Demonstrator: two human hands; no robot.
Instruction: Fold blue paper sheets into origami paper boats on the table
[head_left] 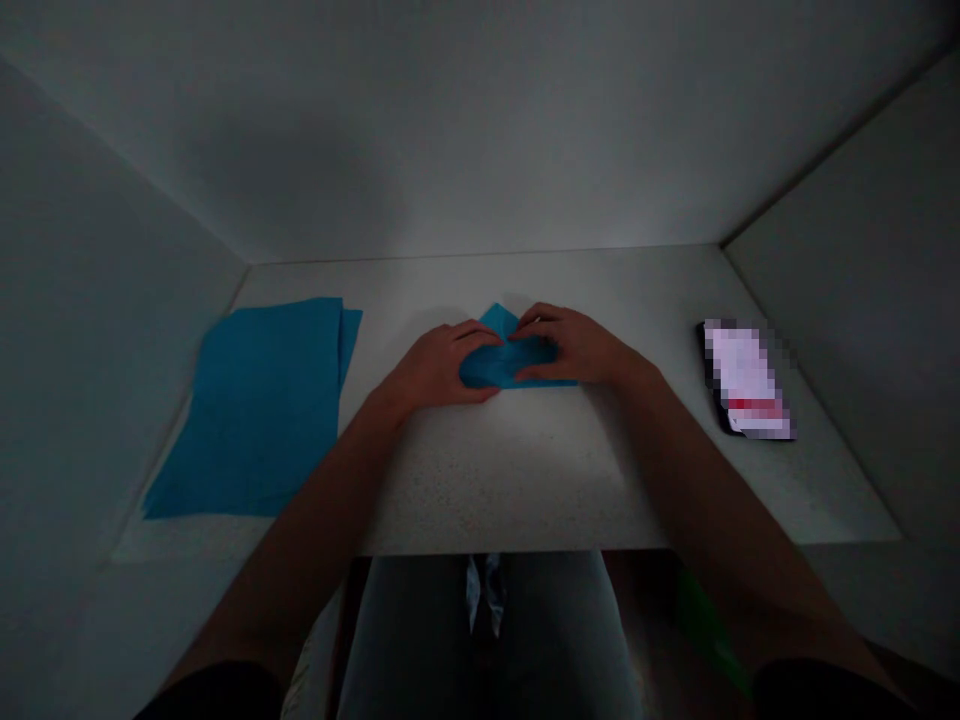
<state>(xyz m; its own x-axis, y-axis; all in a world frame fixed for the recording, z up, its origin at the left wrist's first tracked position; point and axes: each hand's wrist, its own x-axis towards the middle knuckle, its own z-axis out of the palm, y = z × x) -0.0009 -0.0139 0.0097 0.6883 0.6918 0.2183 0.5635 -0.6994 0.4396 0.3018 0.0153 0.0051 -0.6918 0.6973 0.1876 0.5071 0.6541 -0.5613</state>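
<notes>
A folded piece of blue paper (491,368) lies on the white table, its pointed tip facing the back wall and a straight edge facing me. My left hand (454,365) curves round its left part, thumb by the near edge and fingers bent on top. From the other side my right hand (566,345) grips the right part, with thumb and fingers pressed on the paper. The fingertips of both hands almost meet over the middle, below the tip. Both palms hide the outer corners of the sheet.
A stack of blue paper sheets (266,400) rests at the left of the table (510,460). On the right lies a phone (746,380) with a lit, blurred screen. White walls enclose the table at the back and both sides. My legs are below the front edge.
</notes>
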